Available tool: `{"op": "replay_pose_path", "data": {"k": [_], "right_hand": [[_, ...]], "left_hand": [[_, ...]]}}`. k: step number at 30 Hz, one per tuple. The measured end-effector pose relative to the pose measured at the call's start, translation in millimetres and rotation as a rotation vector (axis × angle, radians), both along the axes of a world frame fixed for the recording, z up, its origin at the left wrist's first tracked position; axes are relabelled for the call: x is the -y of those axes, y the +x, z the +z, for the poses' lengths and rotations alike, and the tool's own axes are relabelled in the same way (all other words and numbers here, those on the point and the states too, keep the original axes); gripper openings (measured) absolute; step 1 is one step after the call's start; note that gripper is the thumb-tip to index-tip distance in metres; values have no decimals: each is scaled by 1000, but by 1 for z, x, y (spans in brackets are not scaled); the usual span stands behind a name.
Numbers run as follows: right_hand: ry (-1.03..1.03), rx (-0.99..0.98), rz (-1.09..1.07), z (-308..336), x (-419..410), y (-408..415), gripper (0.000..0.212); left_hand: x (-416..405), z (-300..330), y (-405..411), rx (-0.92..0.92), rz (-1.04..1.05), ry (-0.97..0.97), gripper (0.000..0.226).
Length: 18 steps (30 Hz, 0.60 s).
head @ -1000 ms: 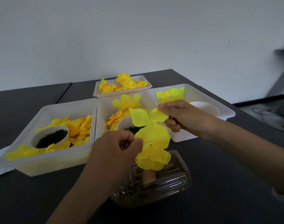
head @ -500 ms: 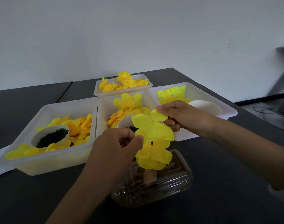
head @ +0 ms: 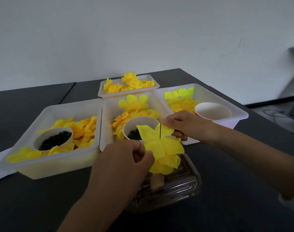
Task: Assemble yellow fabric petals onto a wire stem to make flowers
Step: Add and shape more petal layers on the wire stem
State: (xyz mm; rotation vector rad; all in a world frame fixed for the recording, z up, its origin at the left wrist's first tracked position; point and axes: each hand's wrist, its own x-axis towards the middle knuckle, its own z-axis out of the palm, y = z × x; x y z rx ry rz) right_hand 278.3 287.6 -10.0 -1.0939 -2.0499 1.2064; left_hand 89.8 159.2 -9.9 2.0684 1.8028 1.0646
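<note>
A dark bench (head: 42,198) carries four white tubs. The left tub (head: 59,166) has loose orange-yellow petals and a cup of small dark bits (head: 55,139). The middle tub (head: 107,114) has more yellow petals and a second cup (head: 139,123) with dark bits inside. The right tub (head: 240,114) has pale yellow petals and an empty-looking paper cup (head: 213,111). The far tub (head: 129,93) holds finished yellow flowers (head: 131,82). Close to the person sits a clear plastic box (head: 168,193).

Above that box is the half-made flower (head: 163,151), a stack of soft yellow fabric petals on a thin dark wire stem (head: 160,130). The wire tip pokes up through the top petal (head: 153,133).

The petals look very light and floppy, so they may bend or slip. They are best pinched near the middle hole, not at the edges. The wire looks thin and could bend, so hold it just under the petals.

The left hand (head: 124,163) is curled, with thumb and fingers pinching at the left side of the flower, likely around the stem. The right hand (head: 184,124) is curled too, with its fingertips pinching the top petal right beside the wire.
</note>
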Motion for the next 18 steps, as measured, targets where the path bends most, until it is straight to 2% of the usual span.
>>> {"op": "replay_pose_path", "data": {"k": [7, 12, 18], "right_hand": [[103, 136, 35, -17, -3, -4, 44], [174, 126, 91, -27, 0, -4, 40], [199, 132, 40, -23, 4, -1, 43]], "left_hand": [[9, -6, 7, -252, 103, -74, 36], [10, -14, 13, -417, 144, -74, 38], [11, -15, 6, -332, 117, -69, 48]]}}
